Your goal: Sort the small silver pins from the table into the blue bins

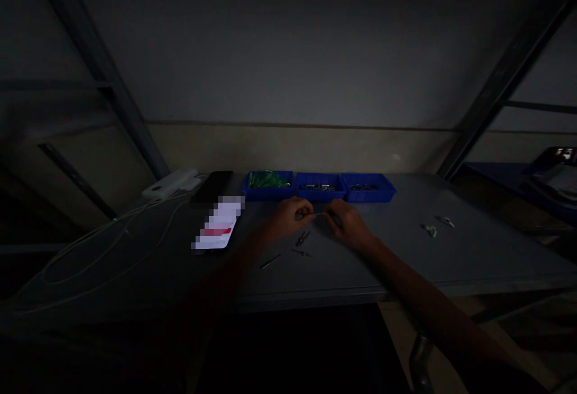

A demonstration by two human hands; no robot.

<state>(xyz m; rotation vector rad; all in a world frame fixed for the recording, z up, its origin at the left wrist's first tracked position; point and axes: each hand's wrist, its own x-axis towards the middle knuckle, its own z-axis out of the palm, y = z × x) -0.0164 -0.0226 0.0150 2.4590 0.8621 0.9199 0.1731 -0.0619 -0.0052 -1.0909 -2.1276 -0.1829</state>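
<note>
My left hand (292,216) and my right hand (346,223) are close together above the grey table. Both pinch a thin metal rod (318,213) that spans the gap between their fingertips; its ends are hidden in the fingers. On the tabletop just below lie slim dark metal pieces: a small cluster (303,238), a short pin-like part (302,253) and a longer straight piece (271,261). Behind the hands, a blue bin (321,195) holds small metal parts, and a second blue bin (370,196) beside it has similar thin parts in it.
A third blue bin (268,194) contains green material. A lit phone (219,225) and a dark flat object (213,186) lie to the left, near a white power strip (172,183) with cables. Earphone-like white items (430,231) rest at right. The light is dim.
</note>
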